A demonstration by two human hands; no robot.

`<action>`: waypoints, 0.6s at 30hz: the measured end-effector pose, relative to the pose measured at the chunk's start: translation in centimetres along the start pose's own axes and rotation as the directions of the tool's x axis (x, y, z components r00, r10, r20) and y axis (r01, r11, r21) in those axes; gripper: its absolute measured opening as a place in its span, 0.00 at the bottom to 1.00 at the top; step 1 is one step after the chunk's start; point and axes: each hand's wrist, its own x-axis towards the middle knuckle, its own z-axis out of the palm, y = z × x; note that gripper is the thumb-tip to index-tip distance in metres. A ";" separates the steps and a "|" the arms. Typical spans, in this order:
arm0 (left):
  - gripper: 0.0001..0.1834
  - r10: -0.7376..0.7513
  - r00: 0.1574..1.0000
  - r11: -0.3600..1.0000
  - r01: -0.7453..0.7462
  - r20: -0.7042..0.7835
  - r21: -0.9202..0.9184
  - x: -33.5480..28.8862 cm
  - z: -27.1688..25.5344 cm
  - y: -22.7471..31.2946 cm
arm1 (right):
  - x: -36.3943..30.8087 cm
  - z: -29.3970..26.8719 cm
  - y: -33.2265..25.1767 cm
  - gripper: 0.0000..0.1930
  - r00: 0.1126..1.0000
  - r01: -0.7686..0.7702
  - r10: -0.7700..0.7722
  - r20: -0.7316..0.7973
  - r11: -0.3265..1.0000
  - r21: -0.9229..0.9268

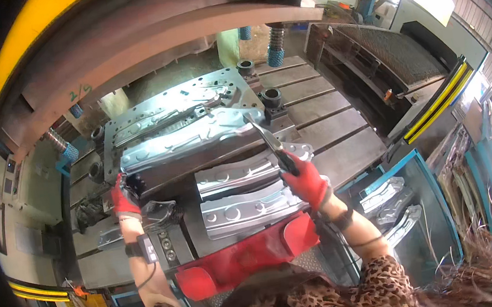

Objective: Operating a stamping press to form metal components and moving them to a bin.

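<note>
A long, shiny stamped metal panel (190,136) slants across the front of the lower die (135,126). My left hand (124,199), in a red glove, closes at the panel's left end; a dark patch beside the fingers is hard to make out. Wrapped around the dark handle of metal tongs (271,141) is my right hand (307,183), also red-gloved. The tongs' tips meet the panel's right end. Nearer to me, two similar stamped panels (237,176) (246,208) lie side by side on the press bed, just left of my right hand.
Overhead hangs the upper press part (156,43), with spring-wrapped posts (275,45). The slotted bed (326,121) extends right. A red padded piece (247,252) is before me. More metal parts lie in a blue-framed bin (421,195) at right; yellow-striped bars (438,103) stand beyond.
</note>
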 end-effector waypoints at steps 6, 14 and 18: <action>0.14 0.043 0.998 0.999 -0.043 0.038 0.009 7.1 1.6 1.3 | 12.3 5.8 -0.1 0.24 0.985 0.154 -0.156 -0.075 0.988 -0.030; 0.17 0.021 0.998 0.979 -0.008 -0.058 0.203 9.0 1.8 1.6 | 18.8 8.6 -1.9 0.17 0.993 0.085 -0.098 -0.070 0.983 -0.163; 0.15 0.165 0.986 0.967 -0.155 -0.029 0.204 6.3 1.6 1.2 | 19.6 7.7 -3.0 0.17 0.998 0.067 -0.063 0.031 0.982 -0.175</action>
